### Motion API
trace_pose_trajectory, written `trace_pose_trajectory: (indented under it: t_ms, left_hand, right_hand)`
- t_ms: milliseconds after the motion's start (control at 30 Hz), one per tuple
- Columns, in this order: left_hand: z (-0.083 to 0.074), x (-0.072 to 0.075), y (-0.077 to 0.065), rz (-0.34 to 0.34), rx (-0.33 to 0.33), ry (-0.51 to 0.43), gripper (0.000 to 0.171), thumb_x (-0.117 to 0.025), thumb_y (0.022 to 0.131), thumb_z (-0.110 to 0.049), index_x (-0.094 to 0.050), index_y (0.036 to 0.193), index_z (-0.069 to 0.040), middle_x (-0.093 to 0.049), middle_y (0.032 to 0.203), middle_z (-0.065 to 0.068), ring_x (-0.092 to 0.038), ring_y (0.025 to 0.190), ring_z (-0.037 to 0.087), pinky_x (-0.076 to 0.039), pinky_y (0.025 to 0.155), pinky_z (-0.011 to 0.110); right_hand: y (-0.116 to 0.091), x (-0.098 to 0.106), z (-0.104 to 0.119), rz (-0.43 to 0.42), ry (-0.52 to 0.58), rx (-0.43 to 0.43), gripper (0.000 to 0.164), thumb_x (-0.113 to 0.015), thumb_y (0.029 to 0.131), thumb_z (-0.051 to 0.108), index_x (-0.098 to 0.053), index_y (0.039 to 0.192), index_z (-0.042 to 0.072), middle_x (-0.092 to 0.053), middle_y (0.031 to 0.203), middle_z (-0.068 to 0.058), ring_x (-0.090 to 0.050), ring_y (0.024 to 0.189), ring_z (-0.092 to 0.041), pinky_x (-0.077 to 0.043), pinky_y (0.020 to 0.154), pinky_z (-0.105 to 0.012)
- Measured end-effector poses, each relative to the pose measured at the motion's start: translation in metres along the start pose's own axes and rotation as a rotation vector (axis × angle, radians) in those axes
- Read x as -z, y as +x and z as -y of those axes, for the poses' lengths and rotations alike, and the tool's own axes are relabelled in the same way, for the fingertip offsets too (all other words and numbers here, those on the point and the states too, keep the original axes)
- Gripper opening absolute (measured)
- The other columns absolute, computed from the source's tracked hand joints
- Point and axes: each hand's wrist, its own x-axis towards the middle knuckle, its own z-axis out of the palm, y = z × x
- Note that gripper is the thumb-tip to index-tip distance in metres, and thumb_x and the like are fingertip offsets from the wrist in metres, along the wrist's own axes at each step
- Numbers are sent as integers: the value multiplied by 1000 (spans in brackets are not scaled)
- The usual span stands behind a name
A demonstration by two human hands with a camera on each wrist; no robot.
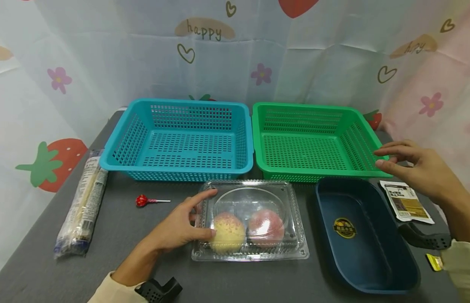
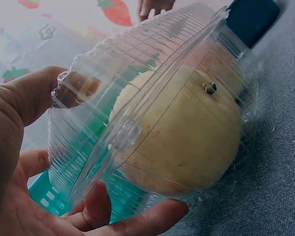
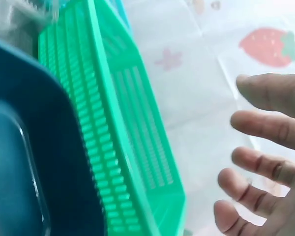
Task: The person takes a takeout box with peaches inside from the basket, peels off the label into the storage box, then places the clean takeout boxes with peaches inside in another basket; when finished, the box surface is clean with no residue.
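Note:
A clear plastic clamshell box (image 1: 253,261) lies closed on the table's near middle. Inside are a yellow round fruit (image 1: 228,235) with pink speckles and a pink round fruit (image 1: 266,227). My left hand (image 1: 183,223) grips the box's left end, thumb on the lid's side and fingers spread along the end. In the left wrist view, the yellow fruit's dark stem end (image 2: 210,88) shows through the plastic. My right hand (image 1: 416,164) is raised by the right end of the green basket (image 1: 314,172), fingers apart and holding nothing.
A blue basket (image 1: 174,170) stands beside the green one at the back. A dark blue tub (image 1: 371,261) sits right of the box. Around these lie a red lollipop (image 1: 142,200), a long plastic-wrapped pack (image 1: 83,206), a white-and-brown sachet (image 1: 407,202) and a small yellow packet (image 1: 434,261).

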Motion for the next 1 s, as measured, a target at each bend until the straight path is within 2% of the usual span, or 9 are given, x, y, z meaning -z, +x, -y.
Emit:
trace_pose_trajectory:
  t_ms: [267, 467, 600, 667, 733, 767, 833, 900, 1000]
  left_hand:
    - [-2, -1, 0, 1, 13, -13, 88, -84, 72, -14, -41, 147, -29, -33, 131, 21, -46, 104, 39, -49, 72, 40]
    - [-1, -1, 0, 1, 13, -21, 88, -85, 72, -14, -40, 147, -28, -31, 134, 21, -46, 107, 41, -49, 73, 40]
    - [-1, -1, 0, 5, 2, -45, 88, -84, 72, -12, -40, 147, -27, -29, 137, 22, -45, 109, 43, -50, 74, 41]
    - [0, -1, -1, 8, -7, -59, 88, -84, 72, -11, -40, 148, -26, -28, 139, 22, -43, 112, 44, -50, 75, 42]
    - [0, 0, -1, 14, -22, -73, 88, -84, 73, -10, -40, 148, -25, -26, 142, 20, -41, 114, 46, -50, 76, 42]
    - [0, 0, -1, 16, -29, -82, 89, -84, 72, -9, -40, 148, -25, -26, 142, 20, -40, 115, 46, -49, 76, 41]
    - [0, 0, -2, 22, -45, -104, 89, -83, 72, -7, -40, 148, -23, -25, 144, 18, -39, 115, 46, -49, 75, 41]
    - [0, 1, -2, 29, -59, -138, 90, -83, 71, -5, -40, 148, -22, -27, 140, 18, -41, 109, 43, -49, 71, 38]
    - [-1, 1, -4, 41, -71, -205, 91, -82, 71, -1, -39, 149, -18, -25, 140, 17, -42, 107, 42, -51, 66, 37]
  right_hand:
    - [4, -2, -26, -42, -9, -43, 39, -64, 94, 24, -63, 122, -3, -45, 127, -7, -41, 91, -11, -34, 65, -19]
    - [8, -6, -41, -31, 4, -76, 42, -64, 95, 24, -62, 122, -8, -43, 131, -17, -42, 91, -6, -35, 64, -13]
    - [10, -9, -52, 13, 10, -93, 46, -64, 95, 24, -59, 123, -11, -38, 139, -27, -47, 101, -19, -36, 65, -13]
    - [11, -10, -57, 39, -3, -100, 48, -64, 94, 25, -58, 124, -12, -34, 142, -29, -47, 111, -35, -43, 69, -21]
    - [11, -13, -62, 61, 0, -103, 50, -64, 94, 26, -56, 126, -13, -29, 146, -31, -38, 122, -49, -48, 79, -40]
    - [11, -15, -64, 70, 0, -104, 51, -64, 94, 26, -56, 126, -13, -27, 147, -31, -34, 126, -51, -46, 84, -51]
    - [11, -17, -67, 105, 21, -125, 54, -62, 95, 28, -53, 129, -12, -22, 151, -29, -16, 133, -57, -32, 87, -71]
    - [11, -19, -70, 137, 53, -144, 56, -61, 96, 30, -51, 132, -12, -17, 154, -26, -6, 137, -54, -21, 90, -76]
    - [11, -20, -75, 197, 66, -161, 60, -57, 98, 33, -46, 136, -11, -10, 156, -25, 0, 138, -53, -16, 92, -77]
